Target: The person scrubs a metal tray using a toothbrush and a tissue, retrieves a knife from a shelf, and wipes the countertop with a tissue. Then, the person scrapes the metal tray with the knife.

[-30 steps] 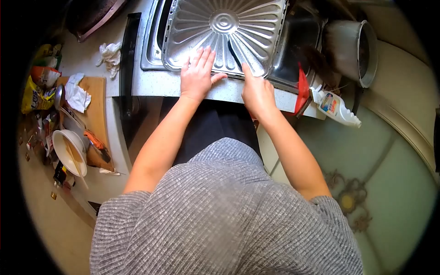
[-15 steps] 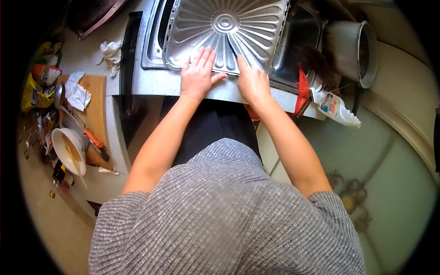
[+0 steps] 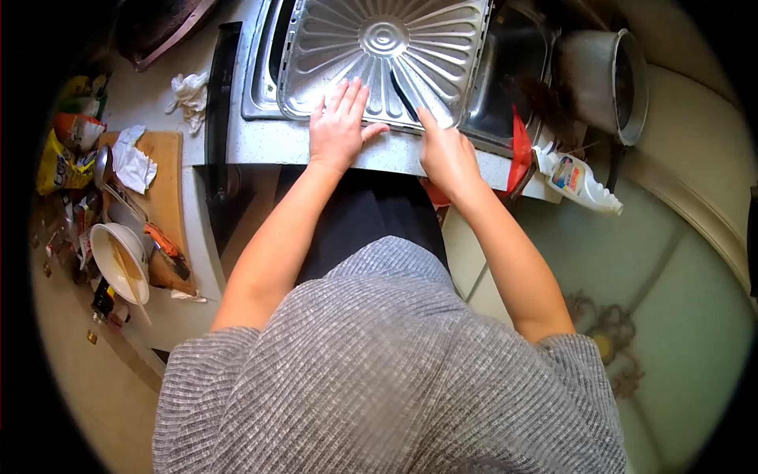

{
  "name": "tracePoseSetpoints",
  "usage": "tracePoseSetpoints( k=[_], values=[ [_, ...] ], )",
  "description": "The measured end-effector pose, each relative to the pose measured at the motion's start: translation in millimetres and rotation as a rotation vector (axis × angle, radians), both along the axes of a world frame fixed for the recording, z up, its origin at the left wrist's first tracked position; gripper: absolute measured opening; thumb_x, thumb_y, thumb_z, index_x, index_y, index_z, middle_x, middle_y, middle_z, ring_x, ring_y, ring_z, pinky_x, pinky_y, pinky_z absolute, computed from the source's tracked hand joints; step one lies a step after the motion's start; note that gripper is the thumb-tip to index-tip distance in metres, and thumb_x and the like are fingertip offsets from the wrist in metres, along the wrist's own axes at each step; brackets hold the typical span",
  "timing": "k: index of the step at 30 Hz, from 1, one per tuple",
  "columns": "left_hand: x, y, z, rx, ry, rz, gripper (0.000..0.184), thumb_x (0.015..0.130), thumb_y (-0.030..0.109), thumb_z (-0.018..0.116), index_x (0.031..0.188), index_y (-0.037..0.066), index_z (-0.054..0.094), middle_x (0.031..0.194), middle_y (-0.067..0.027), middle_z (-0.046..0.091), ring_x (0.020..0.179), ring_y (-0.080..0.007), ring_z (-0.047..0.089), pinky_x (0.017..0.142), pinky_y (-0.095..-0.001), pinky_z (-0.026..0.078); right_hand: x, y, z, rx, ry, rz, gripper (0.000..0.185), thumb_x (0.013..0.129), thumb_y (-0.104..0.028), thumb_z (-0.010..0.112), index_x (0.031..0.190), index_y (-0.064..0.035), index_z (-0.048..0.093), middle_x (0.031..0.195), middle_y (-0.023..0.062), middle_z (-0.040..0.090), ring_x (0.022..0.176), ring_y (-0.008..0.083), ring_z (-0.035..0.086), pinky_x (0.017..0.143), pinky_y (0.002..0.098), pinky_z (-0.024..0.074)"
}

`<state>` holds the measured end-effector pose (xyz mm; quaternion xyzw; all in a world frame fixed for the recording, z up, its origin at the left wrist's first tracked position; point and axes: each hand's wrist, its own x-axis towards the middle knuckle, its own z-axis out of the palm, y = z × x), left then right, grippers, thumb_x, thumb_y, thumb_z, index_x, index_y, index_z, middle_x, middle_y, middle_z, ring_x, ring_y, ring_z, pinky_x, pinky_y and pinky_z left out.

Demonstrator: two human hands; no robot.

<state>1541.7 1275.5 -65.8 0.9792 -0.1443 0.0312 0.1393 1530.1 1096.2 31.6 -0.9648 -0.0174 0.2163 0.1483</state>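
A metal tray (image 3: 438, 47) with grooves fanning out from a round centre lies across the sink at the top of the view. My left hand (image 3: 338, 130) rests flat on its near left edge, fingers extended and thumb out to the right. On the right, my right hand (image 3: 452, 158) is closed around a knife (image 3: 405, 93), index finger stretched along it. The narrow blade, dark from this angle, points away from me and meets the grooves below the tray's centre. The handle is hidden within my fist.
A large pot (image 3: 588, 83) and a white spray bottle (image 3: 583, 186) are at the right. Near them hangs a red piece (image 3: 521, 146). At the left, a wooden cutting board (image 3: 170, 209), a white bowl (image 3: 118, 257), an orange-handled tool (image 3: 164, 241) and crumpled tissue (image 3: 189, 99) lie about.
My right hand has shifted slightly right and toward me, and the knife has turned so its blade shows as a thin dark strip. My left hand stays nearly in place.
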Motion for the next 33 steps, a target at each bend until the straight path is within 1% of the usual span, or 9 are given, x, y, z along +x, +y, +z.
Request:
tracePoseSetpoints(
  k=[5,9,13,16,17,20,25,29,33],
  values=[
    [4,0,1,-0.003,-0.014,-0.005,0.072,0.075,0.062,0.055,0.127,0.012,0.052,0.135,-0.0028,0.049,0.127,-0.0184,0.043,0.103,-0.0449,0.031,-26,2,13,0.22,0.066,-0.127,0.041,0.086,-0.009,0.047,0.126,-0.0129,0.047,0.073,0.0287,0.06,0.072,0.0457,0.06,0.067,0.0525,0.0473],
    [1,2,0,-0.01,-0.003,-0.006,0.072,0.075,0.062,0.055,0.127,0.012,0.052,0.135,-0.0029,0.049,0.127,-0.019,0.043,0.103,-0.0444,0.03,-39,-15,48,0.037,0.215,-0.051,0.037,0.086,-0.008,0.046,0.123,-0.0125,0.05,0.077,0.0288,0.06,0.075,0.0463,0.059,0.068,0.0519,0.0466],
    [2,2,1,0.005,-0.001,-0.012,0.072,0.075,0.062,0.055,0.127,0.012,0.052,0.136,-0.0027,0.049,0.127,-0.0192,0.043,0.104,-0.0443,0.03,-15,-12,29,0.34,0.121,-0.126,0.031,0.087,-0.009,0.046,0.117,-0.0098,0.054,0.078,0.0287,0.06,0.077,0.0457,0.059,0.07,0.0518,0.0463],
    [3,2,3,0.023,0.003,-0.02,0.072,0.075,0.062,0.054,0.128,0.013,0.052,0.136,-0.0025,0.048,0.128,-0.0192,0.042,0.104,-0.0445,0.03,-14,-5,37,0.302,0.148,-0.112,0.03,0.087,-0.009,0.046,0.116,-0.009,0.053,0.079,0.0286,0.06,0.078,0.0455,0.059,0.07,0.0522,0.046],
    [4,2,0,0.026,-0.057,-0.024,0.075,0.074,0.066,0.052,0.124,0.011,0.054,0.133,-0.0047,0.051,0.125,-0.0186,0.045,0.103,-0.0442,0.03,-19,-7,46,0.23,0.206,-0.088,0.034,0.087,-0.007,0.047,0.121,-0.0077,0.051,0.078,0.0247,0.061,0.073,0.0417,0.06,0.066,0.0459,0.0463],
    [3,2,4,0.015,0.018,-0.013,0.072,0.076,0.062,0.054,0.128,0.012,0.051,0.137,-0.0025,0.047,0.129,-0.0193,0.041,0.104,-0.0448,0.029,-30,-10,57,0.058,0.219,-0.03,0.034,0.087,-0.008,0.047,0.121,-0.0081,0.05,0.076,0.0239,0.062,0.072,0.041,0.06,0.066,0.0475,0.0463],
    [2,3,2,0.006,0.013,-0.018,0.072,0.076,0.062,0.053,0.128,0.012,0.051,0.137,-0.0024,0.047,0.129,-0.019,0.041,0.104,-0.045,0.029,-19,4,29,0.127,0.141,-0.132,0.036,0.087,-0.008,0.046,0.123,-0.014,0.048,0.077,0.0253,0.061,0.073,0.0437,0.059,0.068,0.0495,0.0458],
    [2,2,0,-0.002,0.006,-0.009,0.072,0.076,0.063,0.053,0.128,0.013,0.052,0.137,-0.0024,0.047,0.129,-0.0189,0.041,0.104,-0.0452,0.029,-33,3,54,0.122,0.247,-0.138,0.035,0.087,-0.008,0.045,0.122,-0.0102,0.048,0.08,0.0277,0.06,0.077,0.0458,0.058,0.071,0.0505,0.0452],
    [1,2,-4,0.008,-0.084,-0.02,0.073,0.073,0.065,0.054,0.122,0.011,0.055,0.131,-0.0045,0.053,0.124,-0.0183,0.046,0.102,-0.0444,0.03,-17,14,29,0.133,0.132,-0.153,0.037,0.087,-0.008,0.046,0.124,-0.0103,0.048,0.081,0.0292,0.06,0.079,0.0464,0.058,0.071,0.0509,0.0447]
  ],
)
